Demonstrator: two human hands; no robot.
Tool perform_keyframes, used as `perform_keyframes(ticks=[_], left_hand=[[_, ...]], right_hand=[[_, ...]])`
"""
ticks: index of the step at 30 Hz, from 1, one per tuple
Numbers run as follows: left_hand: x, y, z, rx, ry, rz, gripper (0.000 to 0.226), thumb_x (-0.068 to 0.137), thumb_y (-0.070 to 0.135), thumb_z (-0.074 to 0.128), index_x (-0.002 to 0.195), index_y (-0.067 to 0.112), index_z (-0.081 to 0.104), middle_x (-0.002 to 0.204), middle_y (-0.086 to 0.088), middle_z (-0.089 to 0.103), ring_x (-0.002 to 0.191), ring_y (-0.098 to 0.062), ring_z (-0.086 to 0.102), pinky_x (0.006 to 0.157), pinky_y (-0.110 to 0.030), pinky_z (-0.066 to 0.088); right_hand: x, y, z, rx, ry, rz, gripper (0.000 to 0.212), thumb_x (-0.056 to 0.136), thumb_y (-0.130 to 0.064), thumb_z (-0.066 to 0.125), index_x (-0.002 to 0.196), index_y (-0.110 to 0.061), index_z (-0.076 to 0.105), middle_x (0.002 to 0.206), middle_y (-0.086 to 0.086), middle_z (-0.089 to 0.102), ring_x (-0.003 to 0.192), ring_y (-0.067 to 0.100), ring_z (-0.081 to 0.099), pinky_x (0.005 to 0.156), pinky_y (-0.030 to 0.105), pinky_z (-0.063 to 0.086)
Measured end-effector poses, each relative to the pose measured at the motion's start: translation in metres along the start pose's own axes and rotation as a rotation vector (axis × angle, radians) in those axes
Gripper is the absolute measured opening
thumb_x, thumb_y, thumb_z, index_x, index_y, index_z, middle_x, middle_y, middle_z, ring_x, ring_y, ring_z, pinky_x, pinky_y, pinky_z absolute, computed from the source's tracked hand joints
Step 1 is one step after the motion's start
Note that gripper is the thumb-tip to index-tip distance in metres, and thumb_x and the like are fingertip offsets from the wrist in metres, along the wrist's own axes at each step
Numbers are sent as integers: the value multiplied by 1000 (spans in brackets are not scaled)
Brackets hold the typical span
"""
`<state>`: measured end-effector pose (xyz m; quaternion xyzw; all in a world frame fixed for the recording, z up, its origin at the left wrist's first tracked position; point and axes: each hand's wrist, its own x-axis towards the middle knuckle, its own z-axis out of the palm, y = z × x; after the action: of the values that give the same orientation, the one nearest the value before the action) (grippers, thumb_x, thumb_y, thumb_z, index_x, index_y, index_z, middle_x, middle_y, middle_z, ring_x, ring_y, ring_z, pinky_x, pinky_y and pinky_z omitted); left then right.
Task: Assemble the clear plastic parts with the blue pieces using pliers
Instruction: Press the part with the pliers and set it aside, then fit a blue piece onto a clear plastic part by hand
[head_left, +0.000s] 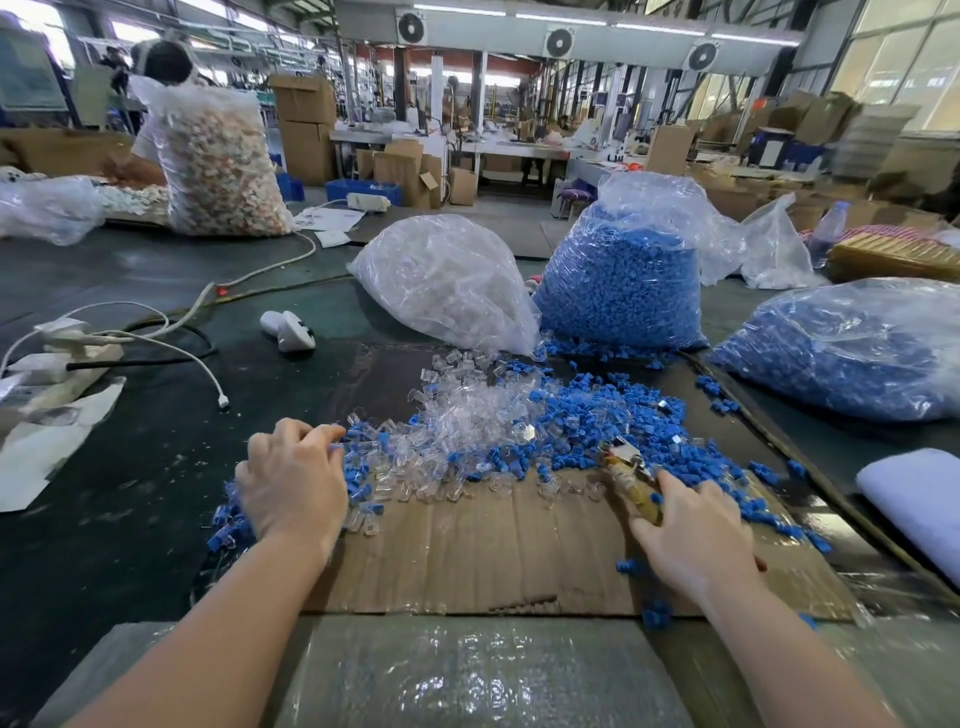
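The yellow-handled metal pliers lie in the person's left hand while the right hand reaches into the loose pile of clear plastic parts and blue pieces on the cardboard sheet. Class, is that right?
Not quite: the hands are swapped. The head view shows the yellow-handled metal pliers in the right hand, while the left hand reaches into the loose pile of clear plastic parts and blue pieces on the cardboard sheet.

blue pieces (613, 415) between the hands | clear plastic parts (467, 410) by left hand (291, 483) | yellow-handled pliers (636, 483) at right hand (696, 535) | brown cardboard (493, 561) beneath

Pliers (631, 475) in right hand (693, 530)
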<state>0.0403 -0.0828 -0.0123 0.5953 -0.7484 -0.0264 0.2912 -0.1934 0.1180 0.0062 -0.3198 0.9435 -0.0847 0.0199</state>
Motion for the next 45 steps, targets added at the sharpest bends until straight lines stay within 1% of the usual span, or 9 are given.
perform_keyframes(ticks=[6,10,14,17,21,32,39,43,45], left_hand=[[-26,45,9,-363,-70,221,20,89,19,59,107,14,66,101,-2,59,91,-9,38,76,-16,29],[-46,65,26,-291,-156,284,28,93,28,51,121,22,56,112,5,48,105,-8,35,91,-16,27],[-59,76,37,-191,-213,265,36,96,33,44,131,28,43,122,5,40,114,-11,31,102,-25,28],[-61,77,41,-256,-234,295,33,96,26,44,129,24,47,116,6,45,109,-10,35,97,-22,31],[-63,75,40,-377,-260,409,27,95,20,49,121,23,55,106,9,52,98,-3,39,86,-13,29],[-66,73,32,-504,-240,462,26,87,17,62,113,18,64,95,13,52,89,-1,48,83,-8,35],[-67,75,29,-492,-260,505,23,89,19,60,112,20,65,99,6,58,91,-8,52,83,-18,40],[-67,74,28,-532,-258,509,20,89,16,61,108,18,66,99,8,58,83,-2,50,75,-2,35],[-67,74,27,-540,-266,513,21,87,15,63,108,17,67,96,8,56,82,-2,49,77,-4,38]], right_hand=[[-1,4,9,-153,25,0,65,89,-63,40,140,-24,30,132,9,41,126,26,38,103,40,35],[-2,2,9,-187,8,8,68,88,-66,35,143,-26,25,139,8,37,132,27,33,109,47,26],[-5,-8,6,-153,147,-87,54,91,-59,39,135,-27,39,132,2,43,126,22,38,109,45,25],[-4,-22,10,-4,234,-250,36,94,-43,45,126,-26,50,123,-4,50,116,14,44,101,34,34],[3,-47,18,102,212,-335,21,95,-31,48,112,-26,58,113,-7,55,109,14,46,97,32,34],[19,-85,28,-1,189,-194,18,95,-36,42,90,-23,53,96,-5,63,104,21,50,99,45,28],[24,-91,33,-10,189,-237,18,93,-15,45,100,-26,58,95,-6,63,103,19,49,92,42,27],[23,-92,32,10,207,-276,26,92,-8,41,102,-26,57,100,-5,58,104,19,46,90,40,24],[20,-90,32,33,223,-294,25,94,-12,41,105,-27,58,104,-6,55,105,18,45,90,39,22]])
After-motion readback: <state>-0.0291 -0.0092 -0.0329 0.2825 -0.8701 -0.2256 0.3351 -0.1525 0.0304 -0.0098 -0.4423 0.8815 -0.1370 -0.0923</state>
